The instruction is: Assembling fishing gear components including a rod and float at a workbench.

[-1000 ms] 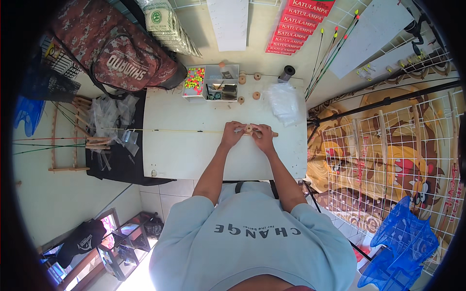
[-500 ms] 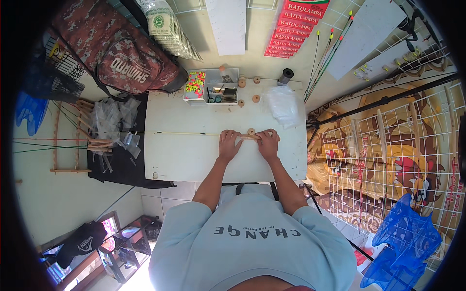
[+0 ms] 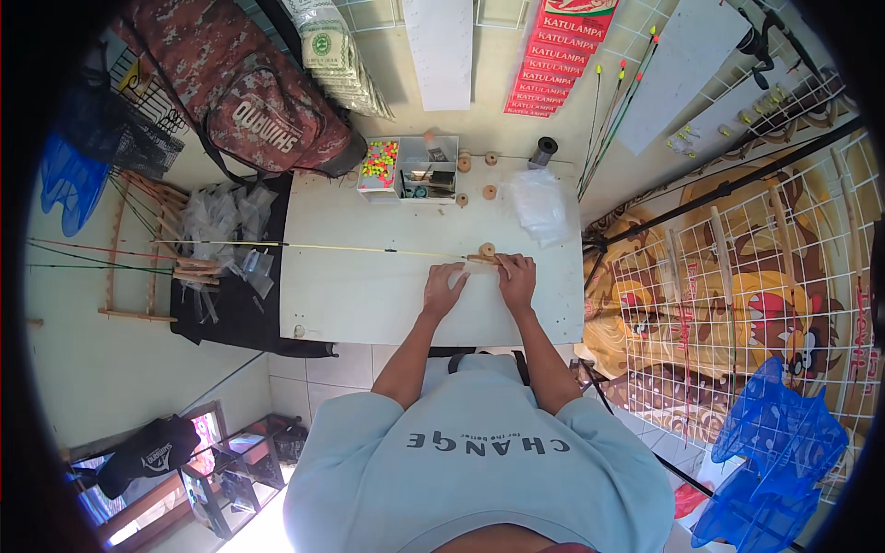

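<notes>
A thin yellow fishing rod lies crosswise over the white table, its tip end reaching past the left edge. At its right end is a short wooden handle, with a small round wooden spool against its far side. My right hand grips the handle's right end, fingertips closed on it. My left hand is just below the rod, left of the handle; its thumb and fingers are apart and it holds nothing.
Behind stands a white divided box with colourful beads and small tools. Several loose wooden spools sit beside it. Clear plastic bags and a dark roll lie at the back right. Plastic packets are left of the table.
My left hand has let go of the handle and drawn back toward me, fingers spreading. My right hand still holds the handle. The whole view has shifted slightly.
</notes>
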Available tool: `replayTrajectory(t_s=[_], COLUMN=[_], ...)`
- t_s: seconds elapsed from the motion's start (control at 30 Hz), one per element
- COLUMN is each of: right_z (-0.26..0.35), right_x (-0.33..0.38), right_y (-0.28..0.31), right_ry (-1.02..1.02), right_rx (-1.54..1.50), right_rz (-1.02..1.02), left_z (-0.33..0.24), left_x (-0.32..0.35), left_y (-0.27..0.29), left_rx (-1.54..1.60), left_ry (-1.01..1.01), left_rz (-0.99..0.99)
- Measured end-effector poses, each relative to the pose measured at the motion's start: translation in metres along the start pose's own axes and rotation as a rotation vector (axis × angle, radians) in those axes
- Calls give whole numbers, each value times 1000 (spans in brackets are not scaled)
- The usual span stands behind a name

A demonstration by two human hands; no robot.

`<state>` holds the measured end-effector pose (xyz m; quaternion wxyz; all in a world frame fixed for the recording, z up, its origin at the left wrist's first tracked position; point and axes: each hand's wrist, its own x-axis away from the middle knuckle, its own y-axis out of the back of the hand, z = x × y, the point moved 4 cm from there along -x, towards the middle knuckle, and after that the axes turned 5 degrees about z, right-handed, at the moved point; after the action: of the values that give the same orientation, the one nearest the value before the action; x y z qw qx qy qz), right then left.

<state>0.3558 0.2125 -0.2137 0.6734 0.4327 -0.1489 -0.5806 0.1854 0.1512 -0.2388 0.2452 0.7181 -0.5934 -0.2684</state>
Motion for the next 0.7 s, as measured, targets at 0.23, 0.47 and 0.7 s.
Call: replayTrajectory(t_s=[0.23,0.47,0.7], right_z=[18,28,35], right_x=[-1,-1,7], right_y=[7,7,-1], right_ry=[-19,-67,-188], right_rx=[-184,-379,-672], right_rz=[48,73,123], left_z=[-17,-37,-62], left_x=[-10,-14,-9], left_y=[8,27,47], left_rx=[312,339,234], left_ry=[101,-6,-33], left_rz=[-92,-159,-180])
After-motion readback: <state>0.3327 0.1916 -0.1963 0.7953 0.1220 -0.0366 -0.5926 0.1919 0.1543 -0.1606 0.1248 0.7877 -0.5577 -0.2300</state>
